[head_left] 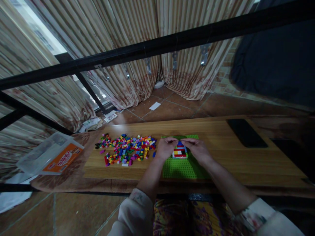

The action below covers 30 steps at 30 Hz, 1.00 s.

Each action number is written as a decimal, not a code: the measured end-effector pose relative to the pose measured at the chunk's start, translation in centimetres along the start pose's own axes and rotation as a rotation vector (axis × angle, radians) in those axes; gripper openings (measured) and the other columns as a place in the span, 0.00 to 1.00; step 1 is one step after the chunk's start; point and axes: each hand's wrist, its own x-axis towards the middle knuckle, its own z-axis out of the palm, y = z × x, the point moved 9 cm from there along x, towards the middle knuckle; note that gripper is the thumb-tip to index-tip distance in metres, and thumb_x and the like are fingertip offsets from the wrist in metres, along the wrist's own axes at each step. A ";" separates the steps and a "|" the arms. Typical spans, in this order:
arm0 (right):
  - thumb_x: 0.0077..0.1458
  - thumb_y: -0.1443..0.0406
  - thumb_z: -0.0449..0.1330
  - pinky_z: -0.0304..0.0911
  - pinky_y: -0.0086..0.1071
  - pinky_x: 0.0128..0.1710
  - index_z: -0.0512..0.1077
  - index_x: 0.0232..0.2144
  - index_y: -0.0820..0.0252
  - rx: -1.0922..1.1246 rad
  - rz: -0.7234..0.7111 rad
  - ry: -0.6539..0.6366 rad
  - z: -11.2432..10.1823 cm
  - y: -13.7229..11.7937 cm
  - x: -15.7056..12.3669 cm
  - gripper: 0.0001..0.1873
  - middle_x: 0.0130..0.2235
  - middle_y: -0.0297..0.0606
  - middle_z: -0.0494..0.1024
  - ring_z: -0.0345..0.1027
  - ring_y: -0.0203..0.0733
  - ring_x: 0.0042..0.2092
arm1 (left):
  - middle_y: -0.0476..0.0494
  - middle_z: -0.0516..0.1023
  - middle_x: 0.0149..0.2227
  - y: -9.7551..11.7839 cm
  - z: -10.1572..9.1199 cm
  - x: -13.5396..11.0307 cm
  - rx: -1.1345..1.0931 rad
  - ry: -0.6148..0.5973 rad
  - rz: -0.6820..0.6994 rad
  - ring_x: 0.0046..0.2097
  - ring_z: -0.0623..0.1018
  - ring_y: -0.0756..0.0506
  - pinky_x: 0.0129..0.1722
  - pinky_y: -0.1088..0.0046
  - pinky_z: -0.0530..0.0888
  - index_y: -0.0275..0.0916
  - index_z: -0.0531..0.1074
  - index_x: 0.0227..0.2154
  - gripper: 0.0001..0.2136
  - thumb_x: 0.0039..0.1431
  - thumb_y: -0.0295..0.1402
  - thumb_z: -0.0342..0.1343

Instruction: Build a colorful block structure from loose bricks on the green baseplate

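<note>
A small toy-brick build [180, 153], with red, white, yellow and blue rows, stands on a green baseplate [183, 170]. My left hand [167, 147] is at its upper left, thumb and fingers pinched together. From the other side my right hand [197, 149] reaches in with its fingers pinched too. Between the two sets of fingertips shows a blue brick [180, 143] at the far end of the build. My fingers partly cover that brick, and the far part of the baseplate is partly hidden by my hands.
A spread of loose coloured bricks [128, 147] lies left of the baseplate on the wooden table [221, 164]. A dark phone [246, 132] rests at the right. A clear plastic box [46, 154] with an orange label stands off the table's left end. A black rail [147, 49] crosses beyond.
</note>
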 end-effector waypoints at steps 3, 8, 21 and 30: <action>0.37 0.55 0.67 0.68 0.37 0.38 0.79 0.27 0.58 0.004 0.011 0.021 -0.1 0.3 0.5 0.15 0.30 0.38 0.82 0.73 0.41 0.32 | 0.49 0.81 0.28 -0.4 -0.1 0.3 0.042 0.032 -0.043 0.30 0.76 0.50 0.32 0.77 0.72 0.39 0.81 0.32 0.09 0.52 0.32 0.55; 0.36 0.57 0.66 0.68 0.36 0.36 0.79 0.26 0.58 0.017 0.018 0.048 0.1 0.8 1.2 0.13 0.29 0.37 0.81 0.73 0.41 0.30 | 0.50 0.81 0.27 -1.2 -0.3 0.8 0.111 0.104 -0.099 0.31 0.77 0.49 0.32 0.77 0.72 0.41 0.81 0.31 0.09 0.49 0.32 0.57; 0.38 0.50 0.65 0.69 0.38 0.41 0.78 0.34 0.59 0.078 -0.087 0.152 -2.0 0.5 0.2 0.23 0.37 0.42 0.82 0.75 0.43 0.39 | 0.48 0.80 0.29 2.0 -2.4 -0.7 0.033 0.214 0.067 0.33 0.77 0.49 0.36 0.74 0.72 0.37 0.79 0.30 0.10 0.56 0.33 0.53; 0.42 0.49 0.63 0.68 0.42 0.43 0.78 0.32 0.61 -0.027 -0.052 0.306 -7.2 3.5 -5.2 0.23 0.37 0.45 0.81 0.74 0.47 0.40 | 0.44 0.80 0.33 -0.7 -7.7 -10.1 -0.078 0.384 0.118 0.36 0.78 0.46 0.38 0.72 0.73 0.36 0.77 0.34 0.10 0.56 0.35 0.55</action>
